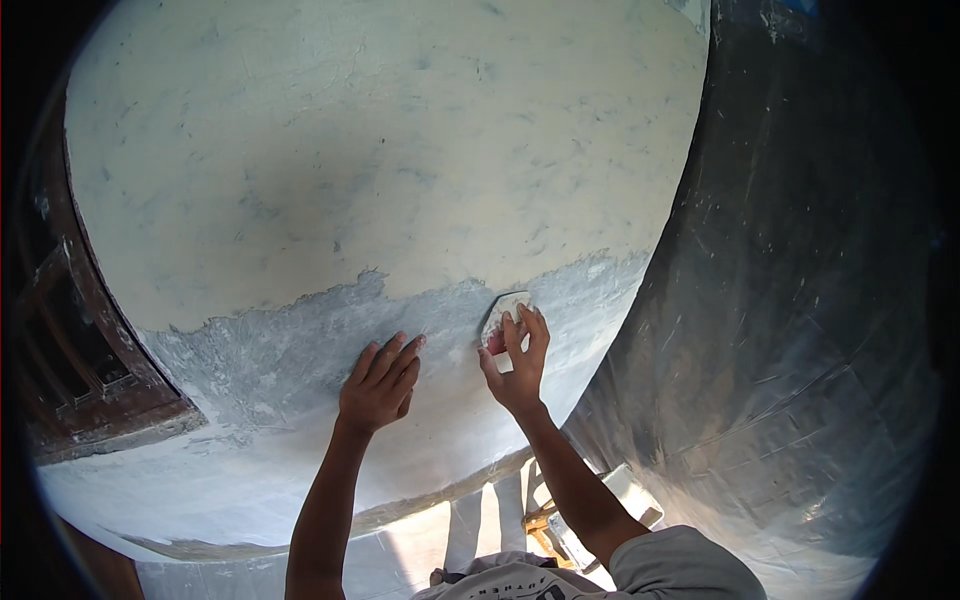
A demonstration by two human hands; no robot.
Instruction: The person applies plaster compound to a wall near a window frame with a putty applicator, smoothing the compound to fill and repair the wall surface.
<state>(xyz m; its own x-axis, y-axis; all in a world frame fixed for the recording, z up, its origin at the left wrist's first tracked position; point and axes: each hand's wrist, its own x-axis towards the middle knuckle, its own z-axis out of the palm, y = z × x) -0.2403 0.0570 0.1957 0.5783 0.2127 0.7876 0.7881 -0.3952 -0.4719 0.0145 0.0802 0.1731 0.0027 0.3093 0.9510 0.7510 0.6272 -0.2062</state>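
A plastered wall (pixel 380 160) fills the middle, cream with bluish flecks above and grey-white below a ragged edge. My left hand (pixel 378 385) rests on the grey band with its fingers loosely apart, holding nothing. To its right, my right hand (pixel 520 362) grips a small, pale, flat hand tool (pixel 505 305) with a reddish part against the wall, just below the ragged edge. Part of the tool is hidden behind my fingers.
A dark wooden window frame (pixel 140 395) borders the wall on the left. Dark plastic sheeting (pixel 790 280) covers the right side. Below are the sunlit floor (pixel 420 530), a wooden object (pixel 540 522) and a white object (pixel 630 495), partly hidden by my right arm.
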